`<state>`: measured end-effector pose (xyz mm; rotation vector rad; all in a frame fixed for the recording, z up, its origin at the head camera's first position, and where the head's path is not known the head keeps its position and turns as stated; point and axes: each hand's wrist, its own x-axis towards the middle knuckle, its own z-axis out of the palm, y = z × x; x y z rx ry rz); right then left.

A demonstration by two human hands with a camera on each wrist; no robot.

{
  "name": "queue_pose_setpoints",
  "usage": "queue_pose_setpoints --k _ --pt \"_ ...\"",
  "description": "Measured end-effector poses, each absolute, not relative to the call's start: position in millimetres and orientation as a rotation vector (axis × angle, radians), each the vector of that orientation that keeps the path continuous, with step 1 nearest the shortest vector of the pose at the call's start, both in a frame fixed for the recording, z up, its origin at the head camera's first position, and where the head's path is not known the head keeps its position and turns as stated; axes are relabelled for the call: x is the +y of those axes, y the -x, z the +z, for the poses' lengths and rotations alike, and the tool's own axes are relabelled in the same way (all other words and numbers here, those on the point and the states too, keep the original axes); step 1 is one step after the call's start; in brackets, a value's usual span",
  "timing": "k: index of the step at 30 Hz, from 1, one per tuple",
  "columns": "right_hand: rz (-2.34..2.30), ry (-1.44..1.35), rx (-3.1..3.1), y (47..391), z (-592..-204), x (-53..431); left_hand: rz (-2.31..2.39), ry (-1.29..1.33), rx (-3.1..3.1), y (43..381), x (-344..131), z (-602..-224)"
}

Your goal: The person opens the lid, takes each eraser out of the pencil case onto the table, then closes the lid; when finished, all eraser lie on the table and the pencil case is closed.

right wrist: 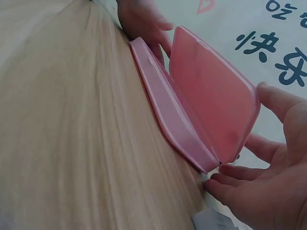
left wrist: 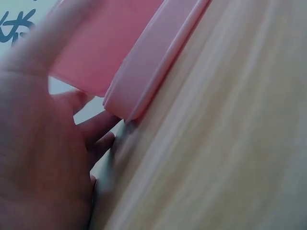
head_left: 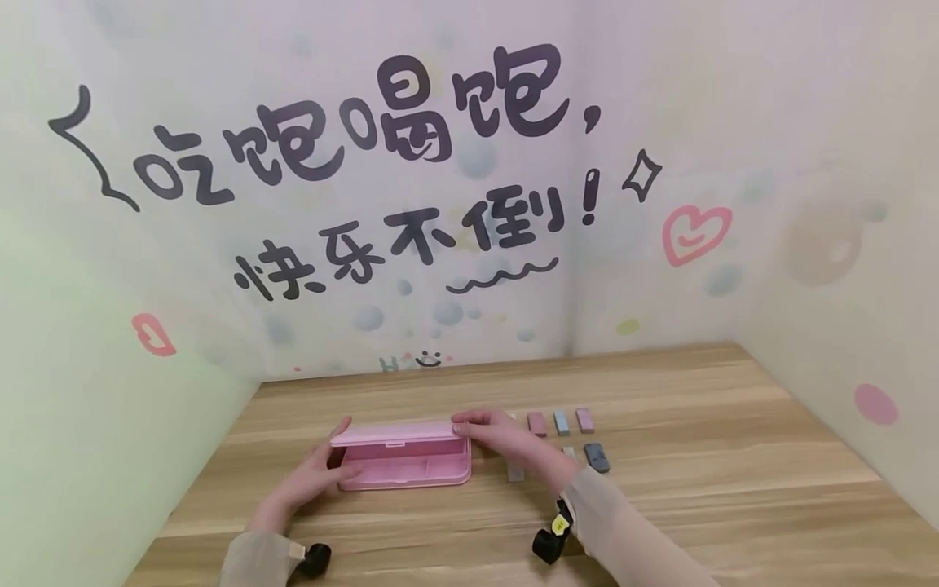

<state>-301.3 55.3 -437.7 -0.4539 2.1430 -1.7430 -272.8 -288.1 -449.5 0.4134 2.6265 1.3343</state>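
A long pink plastic case (head_left: 404, 482) lies on the table with its hinged lid (head_left: 411, 433) part way up. Low dividers show inside it, and no items can be made out in there. At the left end, my left hand (head_left: 304, 478) holds the case, thumb at the front and fingers behind; the left wrist view shows these fingers against the case end (left wrist: 139, 67). My right hand (head_left: 506, 439) grips the lid's right end. In the right wrist view, the thumb meets the lid's edge (right wrist: 256, 103) and the other fingers are near the hinge.
Several small rectangular blocks lie right of the case, among them a red one (head_left: 537, 424), a blue one (head_left: 561, 422), a pink one (head_left: 584, 420) and a dark grey one (head_left: 597, 457). My right forearm partly hides others. Printed walls enclose the wooden table (head_left: 411, 546).
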Motion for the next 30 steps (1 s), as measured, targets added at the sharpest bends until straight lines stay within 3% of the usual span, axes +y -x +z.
queue_pose_setpoints --k 9,30 --pt "-1.522 0.548 2.313 294.8 -435.1 58.8 1.589 -0.394 2.419 271.8 -287.0 -442.3" --pt "-1.365 0.689 2.508 285.3 -439.8 50.5 1.379 -0.543 2.604 275.2 -289.0 -450.3"
